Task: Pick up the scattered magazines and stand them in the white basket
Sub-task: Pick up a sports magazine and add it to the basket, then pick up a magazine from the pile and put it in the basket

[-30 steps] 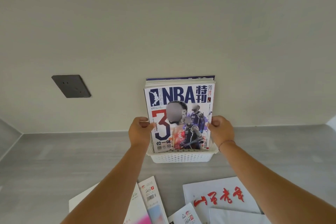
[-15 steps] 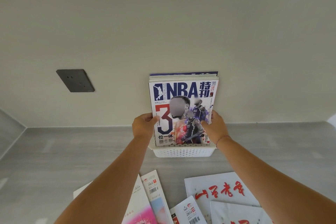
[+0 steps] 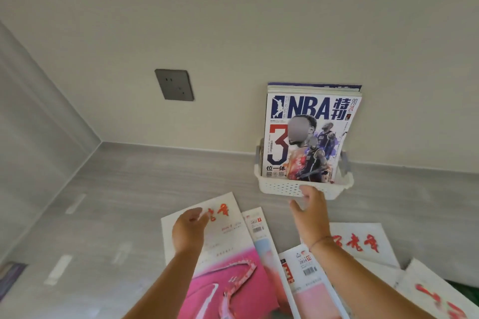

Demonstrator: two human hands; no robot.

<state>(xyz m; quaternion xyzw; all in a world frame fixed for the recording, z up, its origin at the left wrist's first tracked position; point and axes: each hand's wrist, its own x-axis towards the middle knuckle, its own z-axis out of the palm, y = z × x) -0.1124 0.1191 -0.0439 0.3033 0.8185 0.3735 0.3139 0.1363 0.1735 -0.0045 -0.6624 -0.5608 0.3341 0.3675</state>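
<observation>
- At the far left frame edge a dark object [image 3: 10, 274] was cut off and too blurred to name.
- A broad stretch of grey table [image 3: 116, 189] lay between the left wall and the loose magazines, running back to the corner.
- A dark wall socket [image 3: 174, 84] sat on the back wall, well left of the basket.
- The left hand [image 3: 189, 230] hovered over the top of the pink magazine [image 3: 228, 280], its fingers loosely apart and holding nothing. It hid part of the red title.
- The pink magazine lay flat, with its lower edge cut off by the frame and the forearm crossing it.
- Beside it only a strip of a narrow magazine [image 3: 261, 241] showed. Which of the two lay on top could not be told.
- The right hand [image 3: 311, 215] was spread open and empty, with its fingertips in front of the white basket [image 3: 280, 186]. Whether they touched it could not be told.
- The barcode magazine [image 3: 305, 274] lay partly under the right forearm.
- The white basket stood against the back wall. The NBA magazine [image 3: 308, 116] stood upright at its front, and only the top edges of the magazines behind it [image 3: 313, 88] showed.
- To the right, a white magazine with red characters [image 3: 363, 243] was partly hidden by the forearm.
- Another white magazine [image 3: 435, 298] was cut off at the lower right corner.
</observation>
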